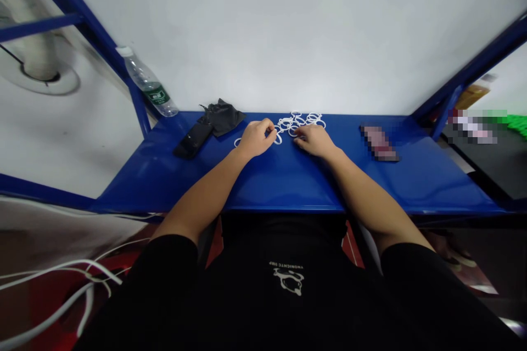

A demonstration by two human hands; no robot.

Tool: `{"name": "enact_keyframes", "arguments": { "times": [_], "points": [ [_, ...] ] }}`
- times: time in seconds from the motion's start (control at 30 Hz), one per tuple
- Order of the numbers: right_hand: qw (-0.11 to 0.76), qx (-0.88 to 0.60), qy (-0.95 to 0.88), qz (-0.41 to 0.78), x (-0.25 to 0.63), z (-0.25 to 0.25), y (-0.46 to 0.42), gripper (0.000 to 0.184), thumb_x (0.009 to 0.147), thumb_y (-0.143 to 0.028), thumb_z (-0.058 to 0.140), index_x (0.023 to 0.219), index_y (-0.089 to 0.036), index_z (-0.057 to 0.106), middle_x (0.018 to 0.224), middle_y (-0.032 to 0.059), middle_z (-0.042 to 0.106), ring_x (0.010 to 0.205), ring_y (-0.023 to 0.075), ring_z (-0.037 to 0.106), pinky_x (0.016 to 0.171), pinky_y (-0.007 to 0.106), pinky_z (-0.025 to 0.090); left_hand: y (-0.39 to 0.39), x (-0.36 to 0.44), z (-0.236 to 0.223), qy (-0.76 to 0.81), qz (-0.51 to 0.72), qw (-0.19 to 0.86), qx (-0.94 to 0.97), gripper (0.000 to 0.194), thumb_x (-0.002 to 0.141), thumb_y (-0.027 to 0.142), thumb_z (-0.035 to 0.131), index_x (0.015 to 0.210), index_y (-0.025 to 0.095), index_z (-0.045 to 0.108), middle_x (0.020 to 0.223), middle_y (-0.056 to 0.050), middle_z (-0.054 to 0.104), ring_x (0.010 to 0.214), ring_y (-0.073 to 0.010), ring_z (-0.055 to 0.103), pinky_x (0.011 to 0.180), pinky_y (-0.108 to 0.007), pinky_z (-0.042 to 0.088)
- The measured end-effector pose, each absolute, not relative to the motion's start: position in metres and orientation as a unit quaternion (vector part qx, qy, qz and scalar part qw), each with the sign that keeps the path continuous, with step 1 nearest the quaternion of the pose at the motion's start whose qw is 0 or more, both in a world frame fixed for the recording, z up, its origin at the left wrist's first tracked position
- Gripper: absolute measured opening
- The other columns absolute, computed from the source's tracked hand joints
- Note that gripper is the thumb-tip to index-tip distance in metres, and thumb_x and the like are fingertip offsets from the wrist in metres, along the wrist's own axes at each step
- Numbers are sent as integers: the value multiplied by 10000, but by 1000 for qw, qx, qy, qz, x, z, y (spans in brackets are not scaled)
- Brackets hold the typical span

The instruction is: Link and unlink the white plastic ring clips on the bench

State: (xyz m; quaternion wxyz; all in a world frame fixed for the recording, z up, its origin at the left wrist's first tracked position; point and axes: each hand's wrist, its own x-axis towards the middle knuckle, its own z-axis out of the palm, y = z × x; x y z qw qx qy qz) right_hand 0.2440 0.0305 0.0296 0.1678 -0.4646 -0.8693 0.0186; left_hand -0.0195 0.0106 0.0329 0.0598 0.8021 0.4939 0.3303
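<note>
Several thin white rings [303,120] lie in a loose pile by the wall on the blue tabletop [280,186]. My left hand [258,138] is left of the pile, its fingers curled in toward the thumb. A white ring [278,139] shows right beside those fingertips; whether they grip it or something smaller is hidden. Over the pile's near right edge rests my right hand [316,141], thumb and fingers apart, the fingertips at the rings. Another white ring [236,143] peeks out on the far side of my left hand.
To the left are a dark phone [192,140], a crumpled black plastic bag [223,116] and a clear bottle [149,85] leaning on the wall. A pixelated flat object [379,143] lies on the right. Blue metal frame bars [142,112] flank the table.
</note>
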Motion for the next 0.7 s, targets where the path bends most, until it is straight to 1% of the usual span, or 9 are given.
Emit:
{"name": "enact_keyframes", "arguments": {
  "times": [0.07, 0.17, 0.27, 0.33, 0.37, 0.43, 0.5, 0.57, 0.7],
  "points": [
    [145, -460, -876, 9, 243, 26, 31, 342, 985, -299, 630, 1269, -215, 802, 1213, 127, 844, 1120, 340, 749, 1034, 511, 531, 13, -22, 33, 508, 304, 52, 804, 147, 1043, 266, 619, 980, 219, 743, 903, -61, 798, 869, -240, 730, 904, -392, 554],
    [135, -455, -880, 2, 239, 24, 28, 378, 1001, -326, 640, 1335, -214, 777, 1285, 141, 825, 1192, 354, 735, 1111, 559, 500, 16, -26, 35, 534, 246, 43, 808, 173, 1030, 263, 626, 943, 223, 769, 870, -60, 800, 839, -248, 737, 931, -415, 543],
    [131, -463, -877, -9, 238, 24, 25, 420, 997, -383, 688, 1379, -221, 755, 1361, 157, 796, 1256, 380, 715, 1199, 634, 429, 17, -28, 36, 547, 196, 34, 813, 191, 1009, 243, 620, 899, 223, 776, 917, -73, 806, 879, -269, 743, 967, -450, 529],
    [130, -468, -874, -8, 238, 24, 25, 429, 981, -389, 715, 1375, -226, 755, 1367, 159, 793, 1269, 391, 710, 1232, 672, 386, 18, -29, 34, 544, 172, 31, 821, 181, 982, 237, 638, 864, 221, 774, 967, -85, 803, 914, -278, 735, 973, -461, 523],
    [132, -465, -876, 0, 239, 24, 26, 426, 974, -373, 720, 1371, -225, 756, 1357, 154, 799, 1263, 385, 715, 1236, 667, 387, 18, -30, 33, 541, 161, 30, 825, 170, 966, 235, 651, 850, 221, 775, 990, -90, 801, 930, -281, 729, 977, -464, 520],
    [140, -443, -885, 27, 239, 24, 27, 427, 958, -310, 711, 1372, -215, 756, 1329, 140, 812, 1217, 352, 739, 1204, 603, 448, 19, -30, 31, 537, 140, 28, 832, 153, 940, 223, 668, 846, 221, 789, 1029, -97, 799, 965, -288, 721, 994, -473, 512],
    [156, -418, -893, 59, 237, 24, 28, 446, 949, -234, 671, 1386, -207, 753, 1304, 127, 824, 1147, 310, 764, 1115, 511, 531, 18, -30, 30, 530, 129, 24, 838, 157, 933, 207, 665, 887, 226, 814, 1059, -98, 803, 1015, -302, 719, 1018, -488, 503],
    [179, -403, -893, 86, 235, 24, 27, 461, 950, -183, 618, 1389, -215, 759, 1270, 107, 835, 1099, 277, 777, 1033, 445, 575, 16, -28, 30, 517, 134, 23, 845, 184, 947, 203, 656, 968, 233, 836, 1097, -96, 813, 1069, -316, 719, 1043, -501, 494],
    [233, -393, -884, 100, 230, 27, 20, 388, 995, -218, 570, 1305, -252, 802, 1186, 68, 850, 1071, 261, 780, 1001, 424, 587, 12, -22, 30, 478, 192, 31, 856, 199, 1016, 277, 677, 1135, 243, 832, 1184, -90, 826, 1148, -321, 724, 1070, -491, 490]
  ]
}}
